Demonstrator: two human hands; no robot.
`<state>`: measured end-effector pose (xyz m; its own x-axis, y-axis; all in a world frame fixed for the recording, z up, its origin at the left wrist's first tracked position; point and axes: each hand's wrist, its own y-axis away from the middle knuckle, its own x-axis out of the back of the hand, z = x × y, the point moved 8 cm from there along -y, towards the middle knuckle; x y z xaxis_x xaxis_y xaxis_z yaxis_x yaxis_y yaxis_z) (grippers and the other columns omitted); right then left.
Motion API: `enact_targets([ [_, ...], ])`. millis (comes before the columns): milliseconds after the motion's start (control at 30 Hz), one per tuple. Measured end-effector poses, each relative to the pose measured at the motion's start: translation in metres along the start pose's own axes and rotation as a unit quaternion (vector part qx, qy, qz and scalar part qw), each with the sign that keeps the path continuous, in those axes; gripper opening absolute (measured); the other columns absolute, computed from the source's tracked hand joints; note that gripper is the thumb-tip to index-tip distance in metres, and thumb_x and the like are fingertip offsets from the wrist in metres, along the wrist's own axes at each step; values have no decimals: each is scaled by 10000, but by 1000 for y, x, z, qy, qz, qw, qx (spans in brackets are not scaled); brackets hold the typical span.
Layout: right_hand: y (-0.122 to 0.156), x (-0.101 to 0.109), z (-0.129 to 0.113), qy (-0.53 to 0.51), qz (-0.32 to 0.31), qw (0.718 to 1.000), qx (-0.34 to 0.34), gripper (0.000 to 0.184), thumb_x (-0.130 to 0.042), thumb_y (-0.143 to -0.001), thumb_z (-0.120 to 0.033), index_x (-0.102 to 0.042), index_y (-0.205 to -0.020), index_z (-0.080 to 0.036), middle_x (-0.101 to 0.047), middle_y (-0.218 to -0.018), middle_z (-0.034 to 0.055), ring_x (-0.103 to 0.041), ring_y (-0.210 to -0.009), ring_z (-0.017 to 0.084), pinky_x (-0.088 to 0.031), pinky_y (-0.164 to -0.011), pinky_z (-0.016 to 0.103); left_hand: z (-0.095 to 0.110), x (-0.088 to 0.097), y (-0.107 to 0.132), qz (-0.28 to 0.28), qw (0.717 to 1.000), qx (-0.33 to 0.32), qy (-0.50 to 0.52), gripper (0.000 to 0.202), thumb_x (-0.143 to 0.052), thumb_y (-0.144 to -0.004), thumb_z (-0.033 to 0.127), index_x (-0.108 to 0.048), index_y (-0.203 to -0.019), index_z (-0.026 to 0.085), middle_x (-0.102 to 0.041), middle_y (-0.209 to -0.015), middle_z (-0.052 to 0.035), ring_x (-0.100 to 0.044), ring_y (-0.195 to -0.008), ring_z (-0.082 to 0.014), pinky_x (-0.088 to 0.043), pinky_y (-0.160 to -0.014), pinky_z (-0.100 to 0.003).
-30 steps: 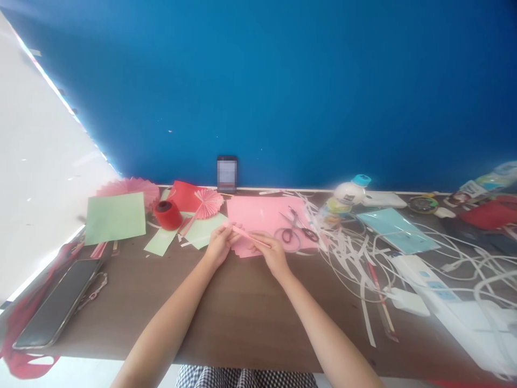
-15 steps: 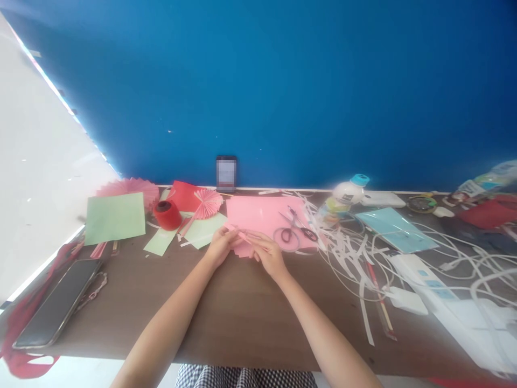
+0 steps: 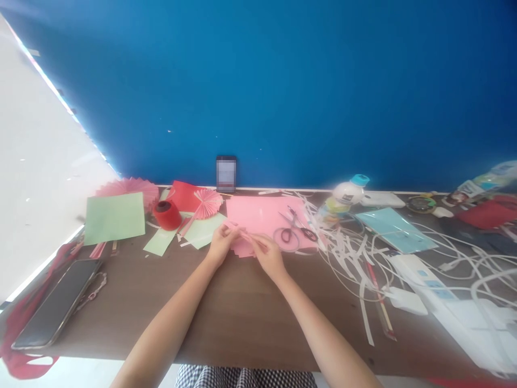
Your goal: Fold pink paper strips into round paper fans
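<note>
Both my hands meet at the middle of the brown table [image 3: 226,312], pinching one narrow folded pink paper strip [image 3: 247,237] between them. My left hand [image 3: 221,241] grips its left end with fingers closed. The right end is held by my right hand [image 3: 267,253], fingers curled on it. Under the strip lies a stack of pink paper sheets [image 3: 262,215]. Scissors [image 3: 297,226] with pink handles rest on those sheets, just right of my right hand.
A red thread spool [image 3: 167,214], green paper [image 3: 115,217] and pink paper fans [image 3: 208,202] lie at the left. A phone [image 3: 56,304] sits near the left edge, another [image 3: 226,173] leans on the blue wall. White paper strips [image 3: 347,248], a bottle [image 3: 343,198] and cables fill the right.
My hands have drawn closer together along the pink strip, the right hand sliding left. The strip now shows shorter between them.
</note>
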<state>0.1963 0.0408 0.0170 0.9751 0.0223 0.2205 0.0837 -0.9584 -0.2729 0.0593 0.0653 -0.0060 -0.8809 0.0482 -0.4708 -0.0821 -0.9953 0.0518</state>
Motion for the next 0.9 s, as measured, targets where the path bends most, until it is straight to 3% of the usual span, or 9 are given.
enact_targets([
  [100, 0, 1, 11, -7, -2, 998, -58, 282, -516, -762, -390, -642, -920, -192, -533, -478, -25, -500, -440, 121, -459, -524, 276, -1, 0, 0, -13, 999, 5, -29, 344, -652, -650, 349, -550, -888, 123, -664, -869, -106, -622, -825, -215, -478, -782, -371],
  [167, 0, 2, 15, -32, -6, 996, -82, 288, -535, -744, -409, -638, -884, -180, -489, -423, -44, -444, -385, 102, -414, -455, 250, -1, 1, 0, -11, 999, 8, -31, 317, -652, -646, 350, -574, -856, 127, -658, -861, -88, -618, -808, -198, -484, -763, -345],
  [333, -2, 1, 17, -108, -27, 988, -111, 298, -599, -690, -416, -633, -838, -160, -518, -492, -33, -400, -379, 67, -345, -401, 215, -1, 8, -2, 17, 1000, 18, -2, 282, -677, -621, 322, -594, -820, 139, -636, -776, -35, -602, -707, -136, -484, -695, -279],
  [433, -3, 4, 18, -131, -21, 985, -113, 295, -612, -680, -404, -646, -846, -162, -524, -543, -24, -394, -400, 58, -353, -408, 212, 3, 12, -3, 19, 1000, 9, -2, 265, -661, -632, 346, -609, -780, 133, -632, -808, -45, -585, -703, -116, -474, -666, -249],
  [567, -8, 15, 17, -92, 0, 993, -77, 266, -652, -636, -388, -675, -783, -168, -580, -831, 46, -499, -548, 88, -437, -494, 233, 21, 22, -5, 22, 993, -56, -102, 272, -664, -621, 348, -619, -795, 144, -643, -798, -48, -569, -636, -106, -446, -542, -211],
  [667, -11, 23, 16, -51, 14, 997, -55, 250, -663, -622, -390, -686, -764, -186, -563, -931, 59, -563, -746, 147, -491, -627, 262, 27, 20, -5, -20, 978, -76, -191, 274, -658, -626, 352, -627, -789, 134, -639, -703, -48, -577, -579, -127, -447, -494, -231],
  [767, -13, 30, 13, -22, 29, 999, -34, 250, -658, -623, -406, -689, -761, -201, -568, -927, 58, -560, -876, 181, -491, -751, 300, 25, 15, -3, -56, 975, -60, -206, 284, -643, -645, 361, -625, -818, 137, -652, -785, -70, -608, -613, -149, -493, -577, -281],
  [900, -12, 31, 10, -9, 33, 999, -29, 253, -655, -625, -408, -686, -762, -198, -577, -939, 63, -561, -903, 193, -491, -775, 323, 24, 10, -2, -68, 973, -66, -209, 275, -648, -647, 349, -624, -831, 146, -641, -953, -99, -621, -813, -193, -480, -768, -337],
])
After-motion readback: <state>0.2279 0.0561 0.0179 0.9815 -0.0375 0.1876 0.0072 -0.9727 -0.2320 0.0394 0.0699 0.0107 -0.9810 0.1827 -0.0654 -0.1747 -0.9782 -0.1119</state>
